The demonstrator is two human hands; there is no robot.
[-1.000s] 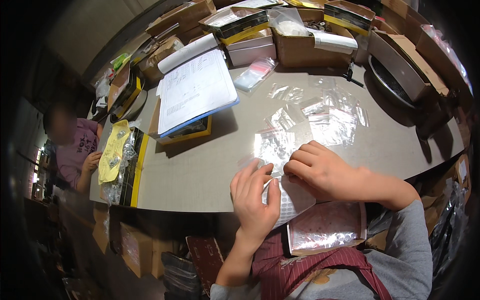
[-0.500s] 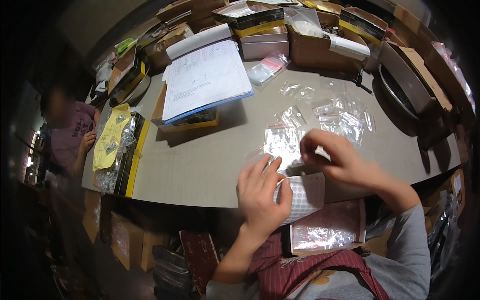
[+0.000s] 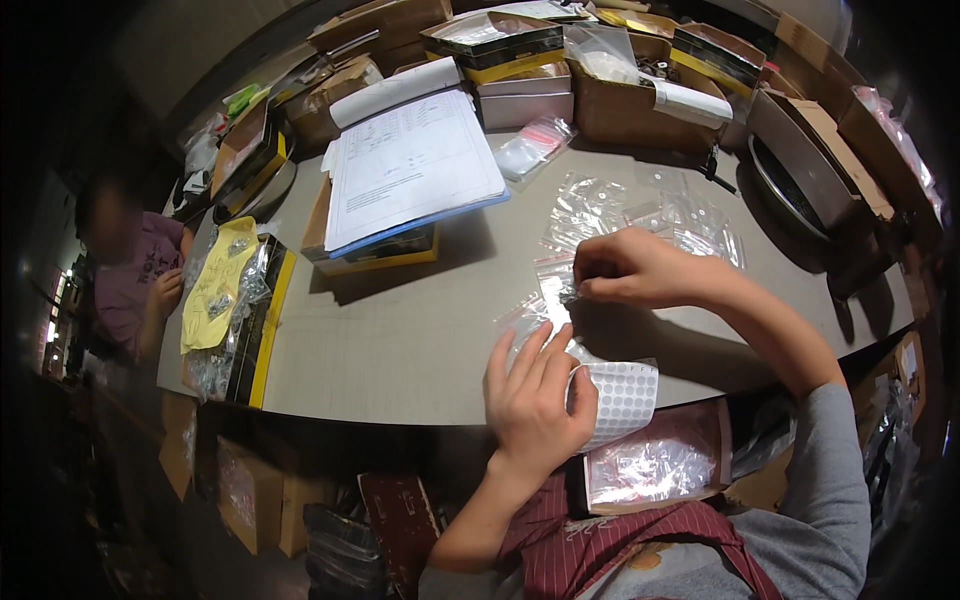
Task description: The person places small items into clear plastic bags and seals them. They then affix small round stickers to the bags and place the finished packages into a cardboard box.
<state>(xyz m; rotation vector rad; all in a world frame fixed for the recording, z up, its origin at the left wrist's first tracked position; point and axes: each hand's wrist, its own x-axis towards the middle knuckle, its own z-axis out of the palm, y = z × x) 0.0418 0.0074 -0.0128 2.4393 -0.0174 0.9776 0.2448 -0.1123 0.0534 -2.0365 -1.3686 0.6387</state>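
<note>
My left hand point(image 3: 537, 400) lies with fingers spread over small clear zip bags point(image 3: 522, 318) near the table's front edge. Beside its thumb a white sheet of round grey stickers point(image 3: 625, 392) curls out over the edge; whether the palm grips it is hidden. My right hand point(image 3: 645, 268) is pinched closed above a clear zip bag point(image 3: 552, 280), just past my left fingertips. What sits between its fingertips is too small to make out. Farther back, several flat clear bags point(image 3: 585, 205) with small parts lie spread out, some partly behind my right hand.
Papers on a blue clipboard point(image 3: 415, 170) rest on a box at the back left. A box of bagged parts with a yellow paper point(image 3: 215, 290) stands at left, near another person point(image 3: 140, 270). Boxes point(image 3: 620, 105) line the back. A tray of bags point(image 3: 655, 465) sits at my lap.
My right hand has shifted left and slightly up, still pinched. My left hand stays spread in nearly the same place, and more of the sticker sheet shows. The view has tilted slightly.
</note>
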